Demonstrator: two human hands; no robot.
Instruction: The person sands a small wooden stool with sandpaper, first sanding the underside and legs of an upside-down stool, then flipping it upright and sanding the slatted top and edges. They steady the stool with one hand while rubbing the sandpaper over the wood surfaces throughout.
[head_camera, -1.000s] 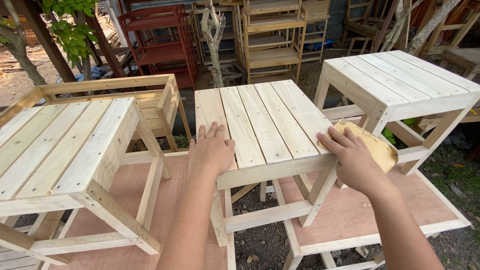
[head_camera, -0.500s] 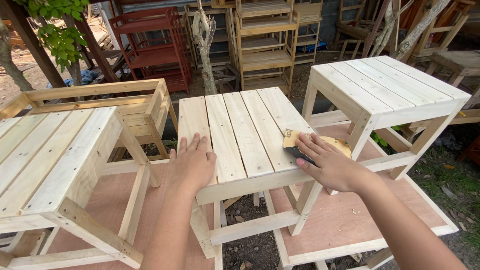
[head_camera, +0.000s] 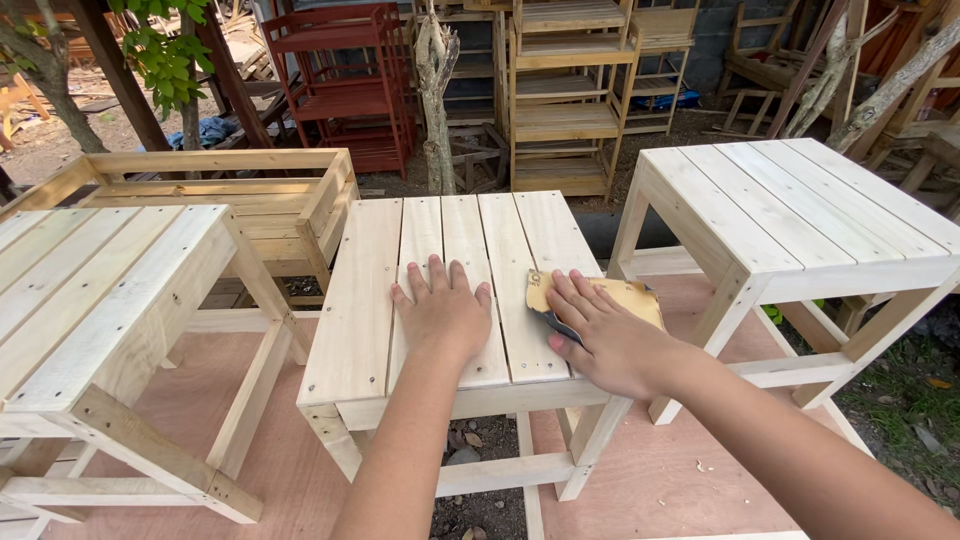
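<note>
A small slatted table (head_camera: 360, 310) of pale bare wood stands in front of me. My left hand (head_camera: 440, 312) lies flat on its top, fingers spread, holding nothing. My right hand (head_camera: 600, 335) presses a sheet of tan sandpaper (head_camera: 625, 297) against the table's right edge, with the sheet folded under my fingers and sticking out past them to the right.
A matching pale table (head_camera: 800, 215) stands to the right and another (head_camera: 90, 290) to the left. Behind the left one is a wooden crate-like frame (head_camera: 230, 185). Red metal shelves (head_camera: 345, 85), stacked wooden racks (head_camera: 560, 100) and a tree trunk (head_camera: 437, 95) stand at the back. Plywood sheets (head_camera: 650, 475) cover the ground.
My right hand has brought the sandpaper from off the right corner onto the table top's right edge. My left hand has stayed flat on the slats while my view moved closer.
</note>
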